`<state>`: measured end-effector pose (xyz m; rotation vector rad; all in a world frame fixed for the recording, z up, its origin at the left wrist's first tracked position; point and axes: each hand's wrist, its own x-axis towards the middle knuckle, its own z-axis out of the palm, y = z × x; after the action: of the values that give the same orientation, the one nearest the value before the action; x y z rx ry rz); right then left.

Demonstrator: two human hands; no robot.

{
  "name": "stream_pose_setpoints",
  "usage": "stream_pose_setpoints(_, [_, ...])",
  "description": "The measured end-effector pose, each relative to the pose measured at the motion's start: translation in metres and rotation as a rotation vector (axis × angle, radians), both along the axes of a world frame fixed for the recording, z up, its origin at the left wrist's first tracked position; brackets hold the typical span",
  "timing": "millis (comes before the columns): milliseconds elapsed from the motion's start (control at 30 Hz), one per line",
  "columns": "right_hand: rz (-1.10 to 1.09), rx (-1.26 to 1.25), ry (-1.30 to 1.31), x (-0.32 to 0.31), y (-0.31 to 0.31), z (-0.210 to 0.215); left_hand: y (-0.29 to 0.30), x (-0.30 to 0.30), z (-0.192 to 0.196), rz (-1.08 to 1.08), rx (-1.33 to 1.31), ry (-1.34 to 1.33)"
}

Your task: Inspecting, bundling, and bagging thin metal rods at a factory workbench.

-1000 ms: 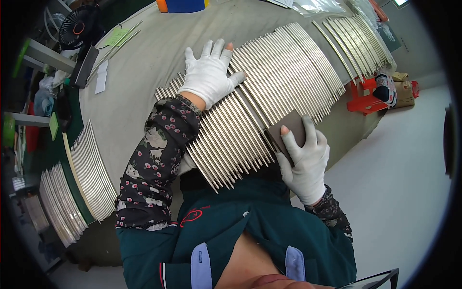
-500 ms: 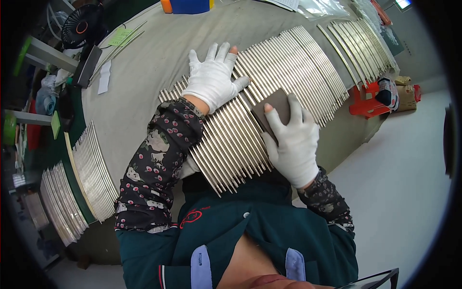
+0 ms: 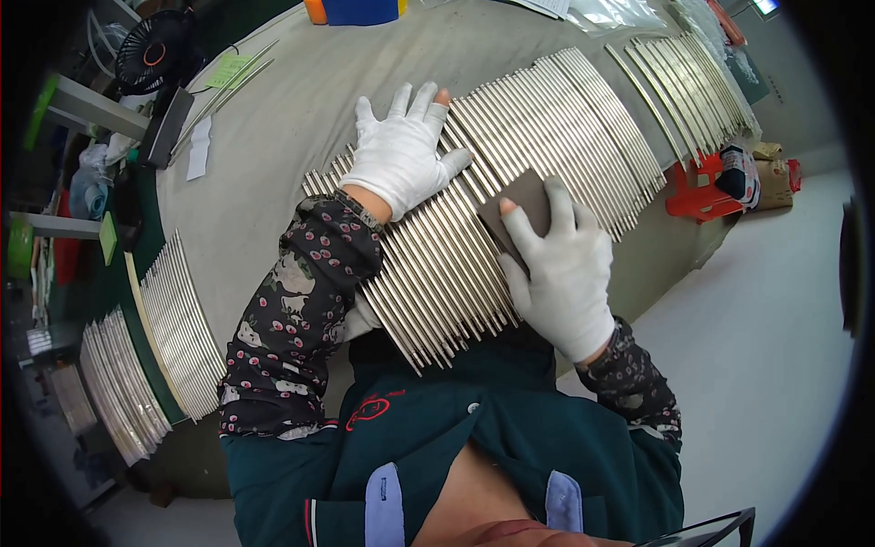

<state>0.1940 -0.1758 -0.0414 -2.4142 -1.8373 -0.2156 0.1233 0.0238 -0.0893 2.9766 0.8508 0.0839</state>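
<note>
A long row of shiny metal rods lies side by side on the grey cloth-covered table. Across the rods, towards their left part, my left hand in a white glove rests flat with its fingers spread. My right hand, gloved the same way with bare fingertips showing, grips a flat dark grey-brown block that looks like a sanding sponge. That sponge presses on the rods near their middle, with my thumb along its near edge and my fingers on top.
More rods lie at the far right, above a red stool. Other rod bundles stand at the left. Loose rods, a white paper strip and a black fan are at the far left. A blue container sits at the back.
My right hand has shifted very slightly to the right and nearer, keeping the sanding sponge on the rods. The left hand stays in place.
</note>
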Motion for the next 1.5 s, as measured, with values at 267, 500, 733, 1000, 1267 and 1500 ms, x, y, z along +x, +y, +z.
stream_pose_setpoints(267, [-0.017,-0.043,0.044,0.0,-0.014,-0.004,-0.001,-0.005,-0.001,0.008,-0.014,0.002])
stream_pose_setpoints(500, [-0.027,-0.064,0.158,0.001,-0.038,0.008,0.001,-0.008,0.0,0.006,-0.034,0.002])
stream_pose_setpoints(733, [-0.159,0.174,0.191,0.014,-0.092,0.014,-0.004,-0.011,-0.004,-0.022,0.071,-0.056])
stream_pose_setpoints(1000, [-0.211,0.305,0.178,0.026,-0.101,-0.001,-0.127,-0.056,0.043,-1.243,-0.845,-0.021])
stream_pose_setpoints(1267, [-0.206,0.355,0.205,0.021,-0.099,-0.006,-0.014,-0.031,0.034,-0.423,-0.231,-0.422])
stream_pose_setpoints(1500, [-0.103,0.292,0.157,0.003,-0.05,-0.018,0.007,0.0,0.003,0.168,-0.076,-0.097])
